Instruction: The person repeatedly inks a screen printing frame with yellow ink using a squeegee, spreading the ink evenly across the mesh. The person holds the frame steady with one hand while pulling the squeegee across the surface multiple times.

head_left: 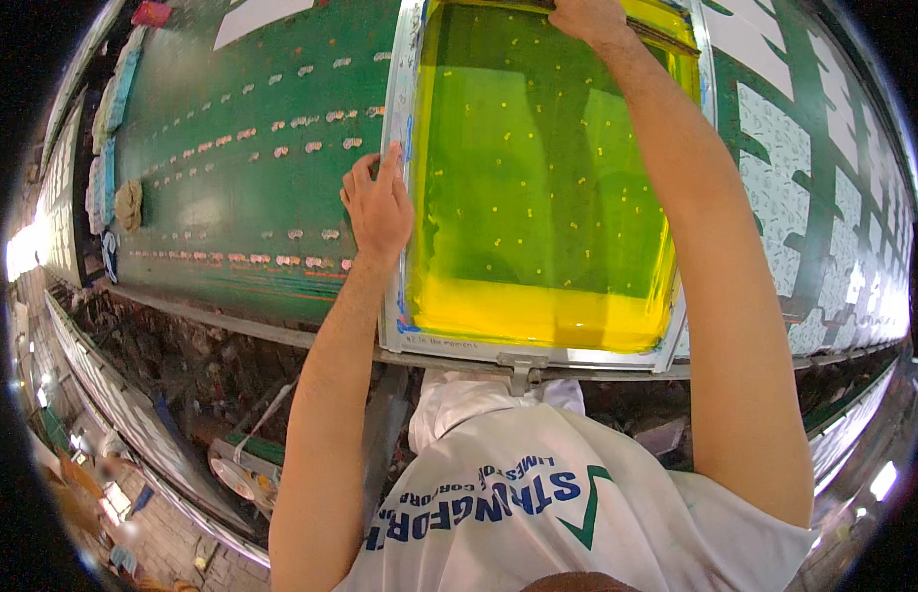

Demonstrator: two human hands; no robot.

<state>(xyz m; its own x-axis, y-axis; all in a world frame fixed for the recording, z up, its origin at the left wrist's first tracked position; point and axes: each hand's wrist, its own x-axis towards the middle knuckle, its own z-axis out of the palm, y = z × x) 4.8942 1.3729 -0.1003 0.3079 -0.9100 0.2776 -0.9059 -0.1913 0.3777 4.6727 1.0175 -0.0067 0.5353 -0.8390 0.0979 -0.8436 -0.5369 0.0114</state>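
Frame [392, 296] with a yellow-green screen [538, 197] lay on a long green table [212, 197]

The frame was pale metal, long and rectangular, and sat at the near edge of the table, in front of the person. Its screen looked see-through green across the middle and dotted with small yellow specks. Bright yellow ink [538, 308] made a thick, glossy band along the near end and ran up the sides in uneven streaks. Blue smears marked the left rim.

A dark bar [666, 37] crossed the far end of the screen. The right hand [589, 16] was on it, partly cut off by the upper edge of the view, so how tightly its fingers were closed could not be told. The left hand [380, 205] touched the left rim, index finger straight along it, the other fingers loosely bent and holding nothing.

Left of the frame, rows of small pale and pinkish marks [316, 263] ran over the table. Patterned white pieces [775, 197] lay to the right. A brownish cloth [128, 204] rested by the table's far left end.
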